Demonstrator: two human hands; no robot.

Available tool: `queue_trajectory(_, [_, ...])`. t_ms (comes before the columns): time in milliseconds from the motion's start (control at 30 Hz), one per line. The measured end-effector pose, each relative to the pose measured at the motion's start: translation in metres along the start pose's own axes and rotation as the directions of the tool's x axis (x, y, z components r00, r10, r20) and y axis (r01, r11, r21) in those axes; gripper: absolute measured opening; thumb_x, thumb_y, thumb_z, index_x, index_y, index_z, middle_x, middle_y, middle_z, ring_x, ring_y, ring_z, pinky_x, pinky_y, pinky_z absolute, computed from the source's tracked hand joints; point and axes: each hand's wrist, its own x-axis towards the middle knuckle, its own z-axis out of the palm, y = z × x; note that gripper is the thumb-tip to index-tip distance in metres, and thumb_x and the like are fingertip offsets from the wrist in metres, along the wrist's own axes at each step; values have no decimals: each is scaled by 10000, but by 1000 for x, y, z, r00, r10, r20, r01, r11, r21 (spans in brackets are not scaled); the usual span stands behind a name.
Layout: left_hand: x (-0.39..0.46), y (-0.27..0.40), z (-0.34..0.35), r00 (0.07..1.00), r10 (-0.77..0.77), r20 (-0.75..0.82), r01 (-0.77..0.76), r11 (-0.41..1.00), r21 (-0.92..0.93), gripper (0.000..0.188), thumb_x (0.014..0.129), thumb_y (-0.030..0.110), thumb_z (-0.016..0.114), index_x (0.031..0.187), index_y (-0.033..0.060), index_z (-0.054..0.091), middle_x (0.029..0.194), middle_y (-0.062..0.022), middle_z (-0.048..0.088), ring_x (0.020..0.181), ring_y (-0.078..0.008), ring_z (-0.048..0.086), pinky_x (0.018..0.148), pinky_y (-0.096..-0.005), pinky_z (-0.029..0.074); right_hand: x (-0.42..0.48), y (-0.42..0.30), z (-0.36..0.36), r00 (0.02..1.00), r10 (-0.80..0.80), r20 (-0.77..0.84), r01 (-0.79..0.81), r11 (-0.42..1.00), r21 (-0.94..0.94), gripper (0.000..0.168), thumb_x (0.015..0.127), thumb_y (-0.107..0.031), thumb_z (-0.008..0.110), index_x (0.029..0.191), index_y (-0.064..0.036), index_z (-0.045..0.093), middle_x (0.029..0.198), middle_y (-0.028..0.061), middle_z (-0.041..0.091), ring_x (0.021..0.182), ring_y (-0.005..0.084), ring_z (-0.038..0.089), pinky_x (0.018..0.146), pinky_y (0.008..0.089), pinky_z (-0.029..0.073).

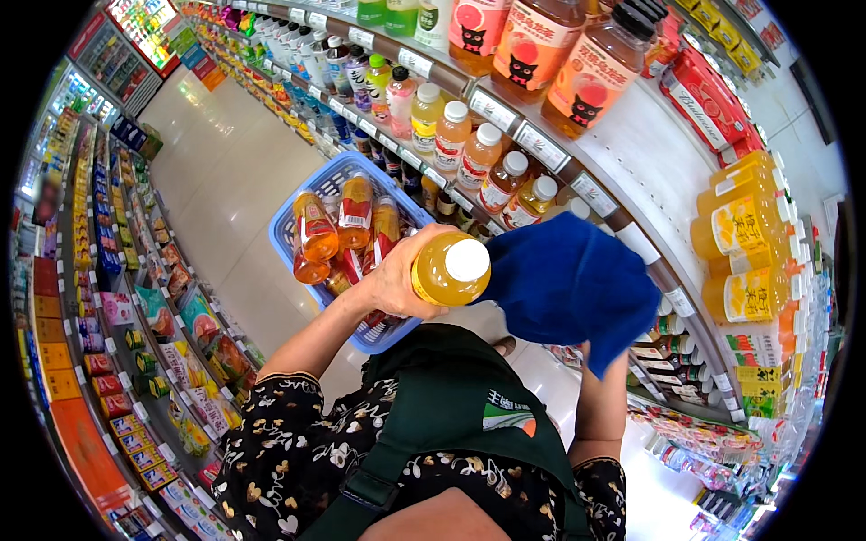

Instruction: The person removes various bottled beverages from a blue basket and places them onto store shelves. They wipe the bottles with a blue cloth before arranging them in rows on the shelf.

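Note:
My left hand grips a bottle of yellow drink with a white cap, its cap end towards the camera. A blue cloth is bunched over my right hand, hiding the fingers; only the wrist and forearm show below it. The cloth's left edge comes close to the bottle. Beyond my left hand, a blue plastic basket stands low beside the shelf. It holds several bottles of amber drink with red labels, some lying across others. My left hand and forearm overlap the basket's near right side.
A store shelf curves along the right, with large peach-labelled bottles on top and smaller white-capped bottles below. Shrink-wrapped yellow juice bottles stand at the far right. Packaged-goods shelves line the left of the tiled aisle.

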Motion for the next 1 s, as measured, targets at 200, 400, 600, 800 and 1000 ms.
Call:
queue_trajectory(200, [-8, -1, -3, 994, -58, -91, 59, 998, 4, 784, 536, 159, 778, 1235, 34, 446, 1129, -87, 545, 1066, -210, 541, 951, -332, 405, -31, 80, -53, 965, 196, -173, -102, 893, 439, 482, 930, -370, 460, 1321, -89, 439, 1287, 100, 511, 1204, 270, 468, 1035, 429, 362])
queue_trajectory(400, [-23, -10, -3, 985, -147, -88, 158, 978, 134, 752, 536, 157, 754, 1217, 42, 456, 1078, -112, 571, 1021, -249, 570, 919, -343, 428, -42, 88, -85, 987, 73, 141, -133, 863, 487, 507, 954, -455, 312, 1326, -126, 413, 1334, 98, 471, 1239, 276, 422, 1081, 457, 284])
queue_trajectory(600, [-73, -33, 8, 764, -514, -390, 612, 769, 187, 734, 557, 202, 764, 1196, 27, 446, 1029, -184, 596, 954, -321, 597, 838, -388, 467, -72, 81, -108, 985, 82, -154, -26, 942, 335, 505, 950, -458, 328, 1296, -104, 429, 1335, 109, 468, 1265, 271, 392, 1098, 454, 248])
queue_trajectory(800, [-139, -98, 43, 484, -340, -806, 723, 675, 150, 892, 628, 172, 800, 1321, -36, 278, 1230, -229, 457, 1142, -346, 473, 990, -410, 374, -73, 82, -99, 951, 225, -215, -123, 906, 405, 521, 941, -456, 335, 1284, -76, 436, 1353, 145, 449, 1249, 333, 410, 1080, 498, 272])
queue_trajectory(1000, [-138, -101, 46, 447, -182, -876, 721, 653, 232, 1045, 687, 99, 759, 1445, -24, 50, 1420, -281, 213, 1328, -401, 235, 1113, -420, 195, -70, 69, -79, 899, 365, -243, -211, 847, 489, 546, 922, -478, 360, 1270, -69, 456, 1351, 174, 448, 1237, 366, 421, 1064, 524, 288])
